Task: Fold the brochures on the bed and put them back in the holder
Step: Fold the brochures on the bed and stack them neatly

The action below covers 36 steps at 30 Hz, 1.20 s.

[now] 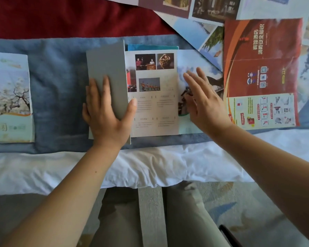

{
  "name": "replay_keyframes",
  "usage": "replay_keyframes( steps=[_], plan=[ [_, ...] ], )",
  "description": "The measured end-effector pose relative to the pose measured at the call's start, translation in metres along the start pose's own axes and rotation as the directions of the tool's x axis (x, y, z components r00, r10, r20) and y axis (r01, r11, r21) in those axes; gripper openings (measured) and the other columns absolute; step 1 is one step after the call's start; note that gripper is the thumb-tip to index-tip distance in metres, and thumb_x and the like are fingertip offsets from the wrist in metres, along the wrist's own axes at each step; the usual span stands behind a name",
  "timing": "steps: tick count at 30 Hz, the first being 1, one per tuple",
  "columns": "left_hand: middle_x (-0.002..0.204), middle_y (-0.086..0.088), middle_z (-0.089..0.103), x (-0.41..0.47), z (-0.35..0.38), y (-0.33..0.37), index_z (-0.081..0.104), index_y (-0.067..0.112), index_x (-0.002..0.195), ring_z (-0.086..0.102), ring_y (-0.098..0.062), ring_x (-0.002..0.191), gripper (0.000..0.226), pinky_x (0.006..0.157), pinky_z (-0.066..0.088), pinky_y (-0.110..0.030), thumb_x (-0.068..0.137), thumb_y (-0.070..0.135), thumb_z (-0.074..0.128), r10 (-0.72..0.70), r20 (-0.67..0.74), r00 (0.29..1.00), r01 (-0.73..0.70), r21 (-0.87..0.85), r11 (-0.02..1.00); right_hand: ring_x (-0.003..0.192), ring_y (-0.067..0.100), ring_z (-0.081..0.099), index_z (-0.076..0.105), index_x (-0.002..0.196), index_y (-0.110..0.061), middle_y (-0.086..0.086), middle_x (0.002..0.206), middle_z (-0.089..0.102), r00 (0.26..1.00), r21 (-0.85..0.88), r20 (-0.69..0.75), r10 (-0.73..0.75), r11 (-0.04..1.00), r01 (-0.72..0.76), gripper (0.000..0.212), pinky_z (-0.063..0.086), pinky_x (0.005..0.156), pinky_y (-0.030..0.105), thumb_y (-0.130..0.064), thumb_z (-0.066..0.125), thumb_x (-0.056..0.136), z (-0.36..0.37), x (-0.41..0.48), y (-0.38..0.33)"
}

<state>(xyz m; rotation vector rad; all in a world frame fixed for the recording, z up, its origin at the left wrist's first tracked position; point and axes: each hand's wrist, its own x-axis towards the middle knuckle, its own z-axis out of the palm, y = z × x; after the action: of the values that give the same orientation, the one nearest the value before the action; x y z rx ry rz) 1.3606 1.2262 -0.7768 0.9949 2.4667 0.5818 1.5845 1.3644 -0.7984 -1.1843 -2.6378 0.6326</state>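
Observation:
A brochure (153,104) lies on the blue bed runner (61,90) in the middle of the view. Its grey left panel (105,63) is lifted and partly folded over the photo page. My left hand (107,111) grips that grey panel, fingers on top and thumb at its right edge. My right hand (202,100) hovers flat with fingers spread over the brochure's right panel, which shows sky and figures. A folded brochure with a blossoming tree (9,98) lies at the left. A red unfolded brochure (260,68) lies at the right. No holder is in view.
More unfolded brochures (203,34) overlap at the top right, over a dark red cover (70,15). A blue sheet (150,47) peeks from under the middle brochure. White bedding (141,166) forms the near bed edge. My legs and patterned carpet (239,211) are below.

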Motion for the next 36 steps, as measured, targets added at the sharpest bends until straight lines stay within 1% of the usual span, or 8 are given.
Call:
replay_keyframes(
  steps=[3,5,7,11,17,23,29,36],
  plan=[
    [0.169,-0.011,0.014,-0.001,0.008,0.012,0.021,0.028,0.161,0.011,-0.027,0.156,0.089,0.122,0.011,-0.057,0.086,0.071,0.041,-0.003,0.025,1.000,0.003,-0.020,1.000,0.149,0.037,0.038,0.051,0.150,-0.005,0.015,0.151,0.053,0.999,-0.182,-0.034,-0.006,0.983,0.000,0.052,0.037,0.117,0.049,-0.030,0.058,0.105,-0.006,-0.007,0.014],
    [0.168,-0.011,0.015,-0.003,0.012,0.019,0.022,0.027,0.161,0.013,-0.028,0.155,0.089,0.122,0.013,-0.056,0.085,0.071,0.041,0.004,0.036,0.999,-0.003,-0.021,1.000,0.151,0.037,0.034,0.051,0.151,-0.009,0.014,0.154,0.049,0.997,-0.225,-0.028,0.070,0.971,-0.074,0.060,0.030,0.122,0.051,-0.047,0.054,0.105,-0.008,-0.010,0.020],
    [0.168,-0.012,0.016,-0.005,0.016,0.026,0.023,0.025,0.161,0.015,-0.029,0.155,0.090,0.122,0.017,-0.054,0.086,0.071,0.041,0.025,0.053,0.998,-0.024,-0.017,1.000,0.154,0.037,0.027,0.048,0.153,-0.015,0.012,0.160,0.042,0.993,-0.223,-0.009,0.114,0.968,-0.114,0.063,0.022,0.125,0.051,-0.055,0.049,0.105,-0.009,-0.014,0.025],
    [0.168,-0.014,0.015,-0.007,0.025,0.039,0.022,0.025,0.161,0.015,-0.031,0.154,0.089,0.121,0.018,-0.052,0.087,0.070,0.043,0.049,0.064,0.997,-0.052,0.040,0.998,0.158,0.033,0.012,0.035,0.161,-0.025,0.006,0.170,0.025,0.987,-0.199,0.059,0.152,0.970,-0.138,0.059,0.012,0.128,0.050,-0.052,0.038,0.108,-0.007,-0.021,0.027],
    [0.169,-0.014,0.004,-0.011,0.043,0.058,0.012,0.028,0.163,0.008,-0.034,0.155,0.094,0.120,0.015,-0.053,0.087,0.070,0.048,0.008,0.081,0.997,-0.022,0.169,0.985,0.159,0.034,0.005,0.026,0.163,-0.027,0.006,0.172,0.017,0.981,-0.223,0.084,0.174,0.963,-0.152,0.057,-0.001,0.128,0.049,-0.047,0.031,0.110,-0.003,-0.021,0.028],
    [0.168,-0.020,0.004,-0.017,0.065,0.080,0.012,0.026,0.162,0.011,-0.041,0.153,0.094,0.115,0.021,-0.059,0.087,0.076,0.039,0.029,0.101,0.994,-0.060,0.311,0.949,0.157,0.042,0.013,0.031,0.162,-0.020,0.013,0.169,0.023,0.989,-0.253,0.047,0.140,0.960,-0.123,0.056,0.005,0.127,0.052,-0.042,0.035,0.110,0.002,-0.020,0.028],
    [0.166,-0.027,-0.005,-0.019,0.088,0.073,0.002,0.023,0.163,-0.003,-0.046,0.153,0.091,0.121,0.008,-0.062,0.093,0.075,0.028,0.051,0.149,0.988,-0.108,0.408,0.907,0.156,0.041,0.016,0.034,0.161,-0.019,0.014,0.168,0.026,0.992,-0.252,0.020,0.126,0.961,-0.117,0.056,0.006,0.126,0.052,-0.042,0.036,0.110,0.003,-0.021,0.029],
    [0.166,-0.028,0.002,-0.006,0.086,0.049,0.006,0.019,0.163,0.002,-0.047,0.153,0.090,0.121,0.004,-0.064,0.095,0.075,0.026,0.188,0.126,0.974,-0.226,0.469,0.854,0.159,0.030,0.013,0.029,0.163,-0.020,0.012,0.170,0.019,0.991,-0.246,0.083,0.110,0.965,-0.086,0.062,0.006,0.129,0.049,-0.049,0.034,0.109,0.002,-0.022,0.027]
  ],
)
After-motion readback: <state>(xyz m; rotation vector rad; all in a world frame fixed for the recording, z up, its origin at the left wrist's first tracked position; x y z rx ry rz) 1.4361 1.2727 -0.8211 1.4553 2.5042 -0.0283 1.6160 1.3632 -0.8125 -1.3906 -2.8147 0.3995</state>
